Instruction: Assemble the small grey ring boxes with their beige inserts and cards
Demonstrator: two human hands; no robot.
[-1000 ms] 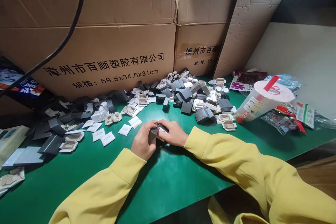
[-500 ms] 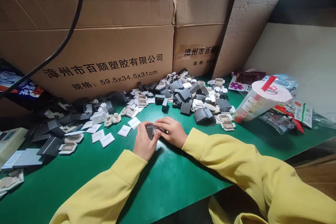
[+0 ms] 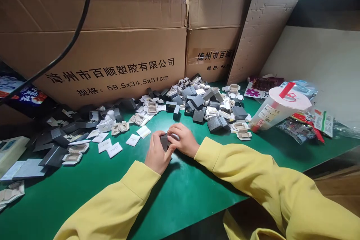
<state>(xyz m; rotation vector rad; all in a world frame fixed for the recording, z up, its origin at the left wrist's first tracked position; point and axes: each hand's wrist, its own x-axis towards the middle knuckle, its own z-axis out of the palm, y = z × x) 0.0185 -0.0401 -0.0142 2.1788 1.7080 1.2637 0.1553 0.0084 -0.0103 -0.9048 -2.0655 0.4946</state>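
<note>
A small dark grey box (image 3: 164, 143) is held just above the green table, mostly covered by fingers. My left hand (image 3: 157, 154) grips it from the left, thumb along the near side. From the right, my right hand (image 3: 184, 140) closes over its other end with curled fingers; a small pale patch shows under them. Left of my hands lie several flat white printed squares (image 3: 133, 140). Beyond them is a heap of dark little boxes (image 3: 199, 116) mixed with pale moulded inserts (image 3: 241, 126).
Large cardboard cartons (image 3: 126, 60) stand along the back, with a loose cardboard sheet (image 3: 267, 26) leaning at right. A lidded drink cup (image 3: 270, 114) stands tilted near snack packets (image 3: 298, 131). More dark boxes (image 3: 54, 155) lie at left. A black cable (image 3: 75, 33) hangs at upper left.
Both hands have come closer together around the box, and my left hand has shifted slightly right. My right fingers, stretched toward the box before, are now bent over it.
</note>
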